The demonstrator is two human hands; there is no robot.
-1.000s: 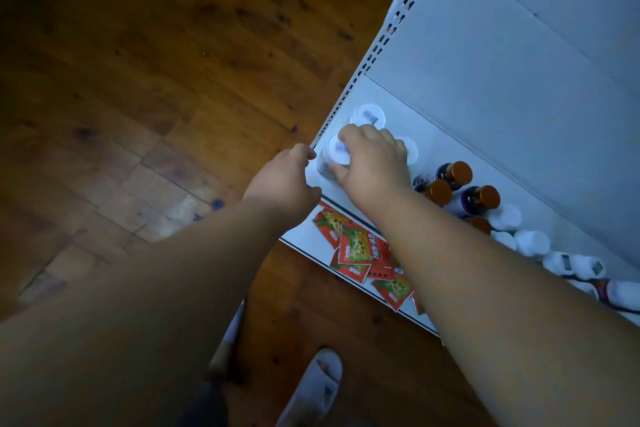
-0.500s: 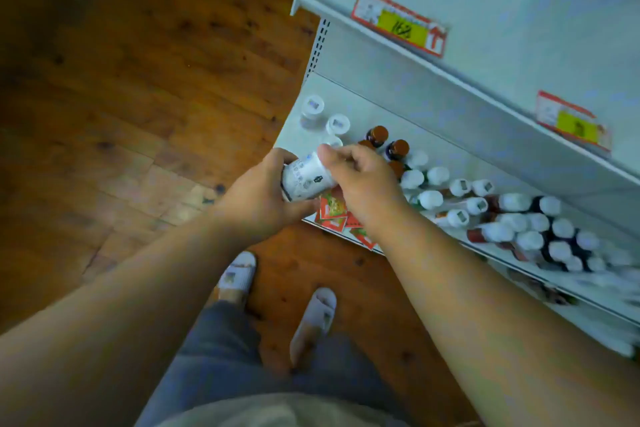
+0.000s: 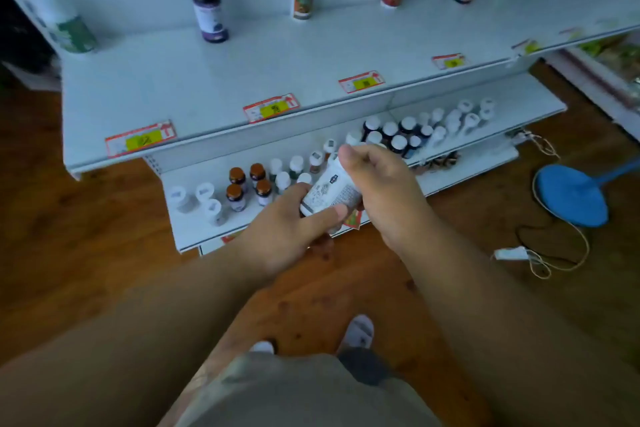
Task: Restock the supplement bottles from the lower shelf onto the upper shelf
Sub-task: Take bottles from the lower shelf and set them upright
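A white supplement bottle [image 3: 329, 192] with a printed label is held tilted in the air in front of the lower shelf [image 3: 194, 229]. My left hand [image 3: 287, 232] grips its bottom end, thumb across the label. My right hand [image 3: 381, 187] grips its cap end from the right. The lower shelf holds many bottles: white-capped ones [image 3: 204, 196] at the left, brown-capped dark ones [image 3: 247, 184] beside them, more white-capped ones [image 3: 398, 135] further right. The upper shelf [image 3: 214, 80] carries a few spaced-out bottles along its back, among them a purple one [image 3: 209, 9].
Price tags [image 3: 140, 139] line the upper shelf's front edge. A blue fan base [image 3: 571, 196] with cords [image 3: 540, 260] lies on the wooden floor to the right. My feet in white slippers [image 3: 360, 331] stand below the shelf.
The bottle was lifted off the lower shelf and now sits higher, held between both hands. My view has swung upward, bringing the upper shelf into sight.
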